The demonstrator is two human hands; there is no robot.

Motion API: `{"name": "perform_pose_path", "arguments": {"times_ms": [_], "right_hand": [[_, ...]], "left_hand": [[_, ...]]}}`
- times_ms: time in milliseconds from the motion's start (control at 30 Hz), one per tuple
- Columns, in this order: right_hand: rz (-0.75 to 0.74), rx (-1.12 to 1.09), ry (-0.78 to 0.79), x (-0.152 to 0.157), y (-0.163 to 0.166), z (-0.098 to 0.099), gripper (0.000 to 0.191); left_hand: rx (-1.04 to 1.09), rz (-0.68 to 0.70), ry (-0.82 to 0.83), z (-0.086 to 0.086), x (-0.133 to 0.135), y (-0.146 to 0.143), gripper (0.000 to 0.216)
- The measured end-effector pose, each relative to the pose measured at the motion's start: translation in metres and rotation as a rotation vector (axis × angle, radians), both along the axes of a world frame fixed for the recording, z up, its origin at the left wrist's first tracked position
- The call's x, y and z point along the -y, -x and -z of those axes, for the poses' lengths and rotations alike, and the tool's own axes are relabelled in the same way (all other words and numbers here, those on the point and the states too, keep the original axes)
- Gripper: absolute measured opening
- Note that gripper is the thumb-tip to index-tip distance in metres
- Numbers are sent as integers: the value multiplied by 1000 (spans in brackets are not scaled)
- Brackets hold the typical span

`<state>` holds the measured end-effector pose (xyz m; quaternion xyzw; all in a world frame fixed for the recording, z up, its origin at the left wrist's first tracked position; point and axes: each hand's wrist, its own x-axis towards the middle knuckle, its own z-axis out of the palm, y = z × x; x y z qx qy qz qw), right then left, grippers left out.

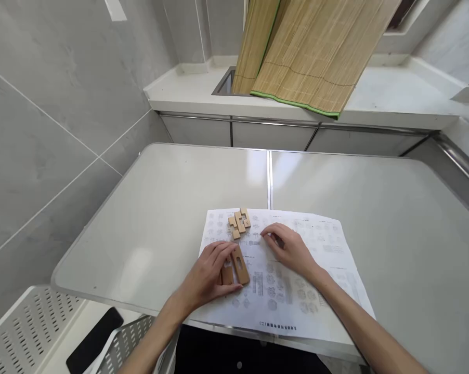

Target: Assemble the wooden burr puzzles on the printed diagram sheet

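A printed instruction sheet (297, 291) covered in small diagrams lies on the white table (160, 208). My left hand (207, 275) rests on the sheet's left part, fingers curled over two flat wooden puzzle pieces (238, 267), one with a slot. Just beyond them, a small cluster of interlocked wooden blocks (239, 222) sits near the sheet's top left corner. My right hand (291, 249) lies palm down on the middle of the sheet, fingertips pointing toward the cluster, with nothing in it.
A rolled-out bamboo mat (312, 52) leans over a sink on the counter behind the table. A white perforated rack (24, 327) and a black phone (94, 340) sit below the table's left front edge. Grey tiled wall stands to the left.
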<state>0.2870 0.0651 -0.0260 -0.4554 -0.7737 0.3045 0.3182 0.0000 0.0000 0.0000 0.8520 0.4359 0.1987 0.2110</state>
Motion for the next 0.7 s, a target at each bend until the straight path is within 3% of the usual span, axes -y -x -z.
{"name": "perform_pose_path", "arguments": {"times_ms": [200, 367, 433, 700], "right_hand": [[-182, -14, -93, 13, 6, -6, 22], [-392, 98, -112, 28, 18, -7, 80], [-437, 134, -102, 31, 21, -5, 93], [-412, 95, -132, 27, 22, 2, 86]], "left_hand": [[-58, -78, -13, -4, 8, 9, 114], [-46, -178, 61, -7, 20, 29, 99], [-31, -208, 84, -7, 24, 32, 90], [-63, -201, 95, -15, 29, 33, 85]]}}
